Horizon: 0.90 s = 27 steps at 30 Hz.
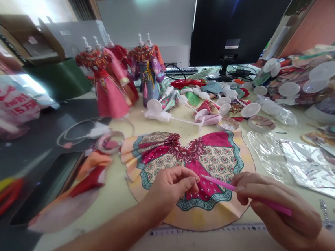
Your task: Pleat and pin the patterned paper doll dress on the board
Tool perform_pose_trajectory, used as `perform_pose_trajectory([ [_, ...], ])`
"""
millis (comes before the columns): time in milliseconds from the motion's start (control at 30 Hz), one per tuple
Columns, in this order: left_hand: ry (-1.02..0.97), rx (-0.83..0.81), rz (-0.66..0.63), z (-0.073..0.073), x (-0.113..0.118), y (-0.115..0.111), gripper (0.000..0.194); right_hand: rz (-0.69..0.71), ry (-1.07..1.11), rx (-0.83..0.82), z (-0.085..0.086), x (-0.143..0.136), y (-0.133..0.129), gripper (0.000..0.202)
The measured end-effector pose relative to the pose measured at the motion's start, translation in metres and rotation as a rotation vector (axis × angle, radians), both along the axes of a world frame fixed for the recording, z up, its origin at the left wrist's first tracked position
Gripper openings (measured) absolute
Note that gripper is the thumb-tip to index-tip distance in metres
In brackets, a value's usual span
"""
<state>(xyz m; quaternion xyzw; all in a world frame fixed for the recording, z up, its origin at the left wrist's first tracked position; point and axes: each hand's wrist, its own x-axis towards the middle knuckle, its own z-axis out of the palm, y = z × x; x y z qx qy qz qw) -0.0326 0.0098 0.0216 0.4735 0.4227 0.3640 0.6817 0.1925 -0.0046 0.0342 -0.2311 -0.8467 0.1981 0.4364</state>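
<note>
A round piece of patterned cloth (220,164) lies spread in front of me, magenta and cream with a teal key-pattern band and a peach edge. Over its middle, my left hand (173,186) pinches thumb and forefinger together; whatever is between them is too small to make out. My right hand (276,198) grips a slim pink pen-like tool (220,182) as one holds a pencil. The tool's pale tip points left, close to the left fingertips; whether they touch I cannot tell.
Dressed doll-size stands (111,91) rise at the back left, before two monitors (232,28). White stands and cloth scraps (194,97) crowd the middle back. Tape rolls (111,142), a phone (47,186), plastic bags (313,166) and a ruler (242,227) surround the cloth.
</note>
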Motion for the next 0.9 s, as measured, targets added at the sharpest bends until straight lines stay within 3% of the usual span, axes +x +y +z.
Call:
perform_pose_trajectory([
  [367, 0.032, 0.019, -0.003, 0.0035, 0.0014, -0.0005, 0.014, -0.003, -0.057, 0.059, 0.004, -0.008, 0.0021, 0.031],
  [900, 0.023, 0.076, -0.052, -0.0035, 0.0019, -0.001, 0.016, 0.017, -0.063, 0.052, 0.0035, -0.007, 0.0021, 0.035],
])
